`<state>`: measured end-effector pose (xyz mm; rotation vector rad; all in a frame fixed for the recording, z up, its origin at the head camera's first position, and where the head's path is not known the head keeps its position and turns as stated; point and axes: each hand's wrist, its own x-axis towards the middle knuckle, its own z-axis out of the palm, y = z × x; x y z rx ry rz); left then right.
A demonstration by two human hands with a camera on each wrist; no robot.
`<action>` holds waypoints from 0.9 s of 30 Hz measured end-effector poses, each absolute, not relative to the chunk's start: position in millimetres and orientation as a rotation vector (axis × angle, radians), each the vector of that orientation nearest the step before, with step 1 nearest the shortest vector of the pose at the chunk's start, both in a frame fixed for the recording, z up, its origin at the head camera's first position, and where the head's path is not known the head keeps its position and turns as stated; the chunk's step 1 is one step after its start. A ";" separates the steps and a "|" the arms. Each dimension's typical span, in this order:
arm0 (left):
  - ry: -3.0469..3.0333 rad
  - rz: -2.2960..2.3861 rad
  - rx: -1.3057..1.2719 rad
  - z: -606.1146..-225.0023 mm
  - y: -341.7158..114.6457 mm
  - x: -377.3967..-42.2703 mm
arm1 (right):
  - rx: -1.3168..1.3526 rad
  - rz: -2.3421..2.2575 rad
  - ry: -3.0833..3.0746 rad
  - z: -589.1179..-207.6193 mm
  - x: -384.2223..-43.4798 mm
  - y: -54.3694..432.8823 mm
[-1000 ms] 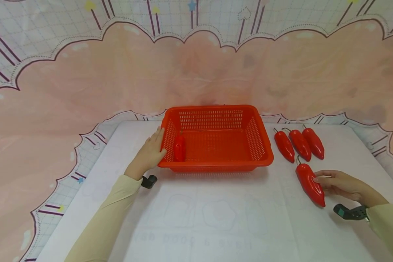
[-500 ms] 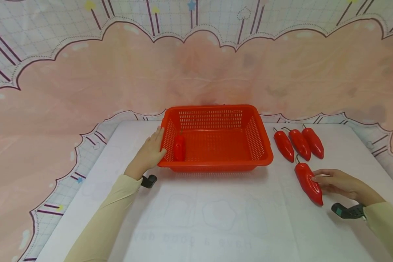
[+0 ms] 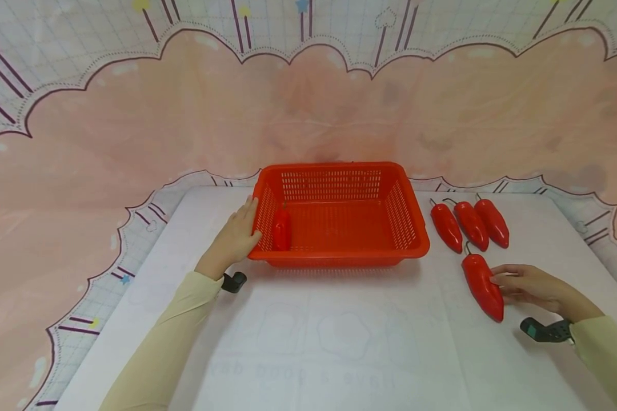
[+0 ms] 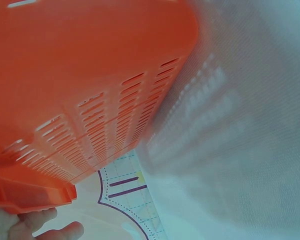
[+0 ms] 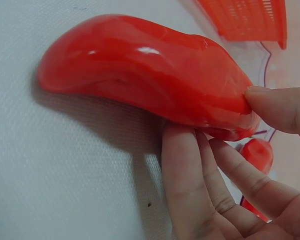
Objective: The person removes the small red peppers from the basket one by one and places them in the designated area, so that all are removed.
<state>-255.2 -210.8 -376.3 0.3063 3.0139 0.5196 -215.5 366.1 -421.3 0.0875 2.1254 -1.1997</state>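
Note:
My left hand (image 3: 235, 234) rests with straight fingers against the left rim of a red plastic basket (image 3: 339, 257), its thumb by the front corner. In the left wrist view its fingertips (image 4: 65, 232) show beside the rim of the slotted basket (image 4: 90, 50). One red pepper (image 3: 281, 231) lies inside the basket, near its left wall. To the right, my right hand (image 3: 540, 290) pinches a glossy red pepper (image 3: 483, 287), thumb on its upper face and fingers against its side. The right wrist view shows this pepper (image 5: 140, 70) close up, low over the white cloth.
Three more red peppers (image 3: 471, 225) with curved stems lie side by side right of the basket. A white cloth (image 3: 329, 342) with faint print covers the table. Behind hangs a peach patterned backdrop (image 3: 329, 114).
The pepper at my right hand has shifted slightly left, its lower tip most, and the right hand has moved a little left with it. The left hand stays at the basket.

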 end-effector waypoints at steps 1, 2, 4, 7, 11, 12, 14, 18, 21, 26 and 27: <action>3.014 0.517 0.303 -376.1 -210.7 -255.6 | 0.086 -1.202 2.123 -421.4 -215.6 366.3; 3.013 0.515 0.302 -375.6 -210.5 -255.5 | 0.084 -1.204 2.122 -421.7 -215.7 366.5; 3.015 0.506 0.304 -375.2 -210.3 -255.6 | 0.080 -1.204 2.123 -422.4 -215.8 366.9; 3.022 0.501 0.314 -375.0 -210.1 -255.1 | 0.074 -1.198 2.137 -424.3 -215.5 367.1; 3.026 0.503 0.325 -375.4 -210.2 -254.5 | 0.078 -1.187 2.155 -426.7 -215.1 367.0; 3.027 0.504 0.325 -375.6 -210.4 -254.4 | 0.080 -1.184 2.157 -426.9 -215.0 366.9; 3.025 0.508 0.324 -375.7 -210.4 -254.4 | 0.078 -1.175 2.161 -426.4 -215.2 367.2; 3.026 0.516 0.322 -376.1 -210.6 -254.6 | 0.066 -1.157 2.165 -424.7 -215.8 368.0; 3.028 0.519 0.326 -376.4 -211.0 -254.9 | 0.050 -1.154 2.158 -423.8 -216.4 369.8; 3.027 0.520 0.326 -377.0 -211.3 -255.0 | -0.010 -1.168 2.135 -421.1 -217.3 373.6; 3.025 0.522 0.323 -377.1 -211.2 -254.8 | -0.017 -1.171 2.132 -420.3 -217.7 374.2</action>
